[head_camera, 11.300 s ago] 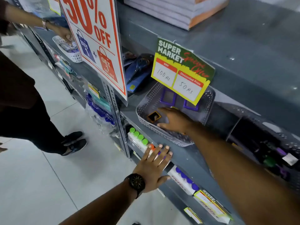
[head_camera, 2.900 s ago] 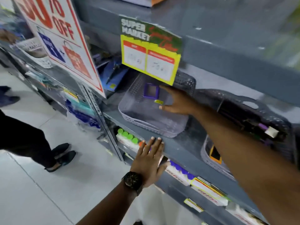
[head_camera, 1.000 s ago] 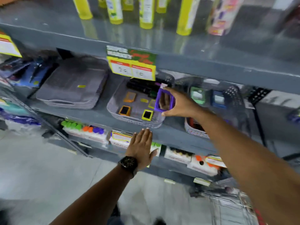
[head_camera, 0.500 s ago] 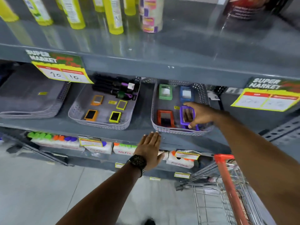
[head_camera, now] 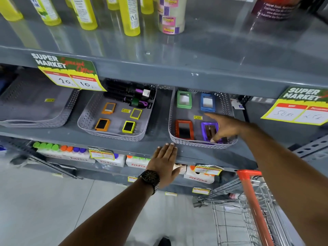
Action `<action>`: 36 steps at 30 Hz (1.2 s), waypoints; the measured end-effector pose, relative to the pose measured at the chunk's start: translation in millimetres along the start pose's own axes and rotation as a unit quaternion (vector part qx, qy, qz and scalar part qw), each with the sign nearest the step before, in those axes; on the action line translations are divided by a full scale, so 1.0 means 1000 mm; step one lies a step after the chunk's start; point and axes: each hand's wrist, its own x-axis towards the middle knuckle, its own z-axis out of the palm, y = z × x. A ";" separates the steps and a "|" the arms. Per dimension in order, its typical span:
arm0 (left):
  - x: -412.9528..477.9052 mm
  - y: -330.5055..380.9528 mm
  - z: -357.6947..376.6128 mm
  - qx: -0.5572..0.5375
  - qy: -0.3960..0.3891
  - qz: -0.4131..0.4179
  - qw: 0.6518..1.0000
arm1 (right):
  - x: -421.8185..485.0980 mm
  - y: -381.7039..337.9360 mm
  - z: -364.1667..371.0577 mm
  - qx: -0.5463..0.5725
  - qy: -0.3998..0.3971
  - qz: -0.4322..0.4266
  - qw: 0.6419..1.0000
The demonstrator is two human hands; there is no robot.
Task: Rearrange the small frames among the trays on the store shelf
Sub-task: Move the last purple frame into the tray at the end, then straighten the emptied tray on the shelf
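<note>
Grey metal store shelf [head_camera: 159, 141], glossy enough up top that the yellow bottles [head_camera: 129, 16] reflect in it, pale tiled floor [head_camera: 44, 210] below. Three perforated grey trays sit along the middle shelf. The right tray [head_camera: 200, 143] holds four frames, one per corner: green frame [head_camera: 184, 99] and blue frame [head_camera: 207, 102] at the back, red frame [head_camera: 184, 129] and purple frame [head_camera: 209, 130] at the front edge. The right hand [head_camera: 224, 127] is over the purple one, fingertips touching its front right side, index finger stuck out toward the back; can't tell if it's actually gripping. The middle tray [head_camera: 113, 135] has two orange and two yellow frames plus dark brushes at the back. The left hand [head_camera: 164, 163], with a watch, lies flat and loose on the shelf's front edge. An orange-handled trolley [head_camera: 252, 201] sits bottom right.
</note>
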 end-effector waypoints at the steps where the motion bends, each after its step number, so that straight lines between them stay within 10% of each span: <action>1: -0.004 -0.004 -0.003 -0.001 0.008 0.000 1.000 | 0.001 -0.005 -0.001 0.020 0.020 -0.004 1.000; 16: -0.101 -0.191 -0.090 -0.006 0.179 -0.081 0.981 | 0.099 -0.262 0.066 0.074 0.142 -0.185 0.970; 28: -0.190 -0.461 -0.118 -0.080 0.217 -0.384 0.894 | 0.182 -0.468 0.145 0.196 0.183 -0.159 0.950; 36: -0.203 -0.521 -0.124 -0.226 0.234 -0.449 0.832 | 0.216 -0.531 0.175 0.176 0.132 -0.091 0.971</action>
